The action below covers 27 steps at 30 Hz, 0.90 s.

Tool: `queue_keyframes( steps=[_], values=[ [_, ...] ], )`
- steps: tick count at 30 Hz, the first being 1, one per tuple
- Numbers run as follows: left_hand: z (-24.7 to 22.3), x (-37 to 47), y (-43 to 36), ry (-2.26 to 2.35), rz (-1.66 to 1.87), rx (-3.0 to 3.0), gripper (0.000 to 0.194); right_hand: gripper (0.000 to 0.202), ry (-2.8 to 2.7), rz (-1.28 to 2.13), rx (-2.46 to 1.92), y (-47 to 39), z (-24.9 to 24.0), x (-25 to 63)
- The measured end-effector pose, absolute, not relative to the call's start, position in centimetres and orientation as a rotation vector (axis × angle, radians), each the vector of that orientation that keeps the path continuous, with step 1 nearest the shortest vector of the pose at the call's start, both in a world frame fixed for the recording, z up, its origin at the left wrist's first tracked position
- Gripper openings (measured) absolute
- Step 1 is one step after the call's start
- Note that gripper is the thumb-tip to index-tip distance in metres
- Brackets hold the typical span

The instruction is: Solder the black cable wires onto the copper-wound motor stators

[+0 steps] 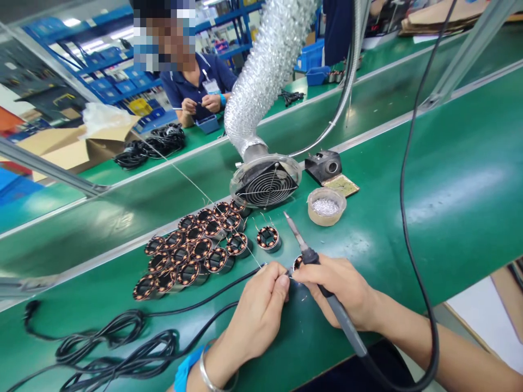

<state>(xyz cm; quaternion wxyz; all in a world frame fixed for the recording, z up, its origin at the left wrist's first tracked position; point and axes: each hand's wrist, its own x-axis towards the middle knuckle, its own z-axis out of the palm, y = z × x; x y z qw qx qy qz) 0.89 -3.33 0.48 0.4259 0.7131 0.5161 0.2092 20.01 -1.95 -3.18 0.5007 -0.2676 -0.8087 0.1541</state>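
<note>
Iron in right hand, copper-wound ring partly hidden at the fingers

The iron (345,321) is in the right hand (347,291), tip up and clear of the ring (297,263). That ring lies at the right fingertips, mostly covered by hand and iron. The right hand is closed round the grip. The left hand (263,307) has thumb and forefinger pressed together, pinching a cord (220,293) near its end; the exact contact between the hands is hard to make out. One thin wire (180,171) reaches the left hand.

Count of other rings: one single ring (268,239) just beyond the hands; about 17 in a cluster (194,247) to its left, some overlapped. Two cord bundles (118,348) lie near the left forearm, one cut off below. Beyond: one fan (267,182), one duct (261,71), one stand (324,166), one tub (326,207) of silvery bits. Across the green bench (457,218): one person (196,87), face obscured, and a second (338,32), cut off above.
</note>
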Motion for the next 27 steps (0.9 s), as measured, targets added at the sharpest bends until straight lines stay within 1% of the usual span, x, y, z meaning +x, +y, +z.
queue_keyframes(
  steps=[5,8,13,16,21,27],
  values=[
    [0.0,0.8,-3.2,1.234,0.555,1.600,0.035,0.035,-1.995,0.337,-0.689,-2.3,-3.2,19.7],
    [-0.5,1.1,-2.9,1.126,0.550,1.360,0.041,0.035,-2.032,0.372,-0.665,-2.4,-3.7,19.6],
    [-0.9,2.1,-2.8,1.101,0.624,0.999,0.042,0.033,-2.013,0.309,-0.726,-2.5,-3.8,19.6],
    [-1.1,2.4,-2.9,1.164,0.675,0.973,0.042,0.034,-1.933,0.326,-0.754,-2.5,-3.3,20.0],
    [-1.3,2.4,-3.1,1.222,0.695,0.975,0.039,0.029,-1.917,0.497,-0.708,-2.6,-3.0,20.5],
    [-1.4,2.7,-3.1,1.261,0.712,0.990,0.036,0.024,-1.830,0.471,-0.821,-2.0,-3.6,19.6]
  ],
)
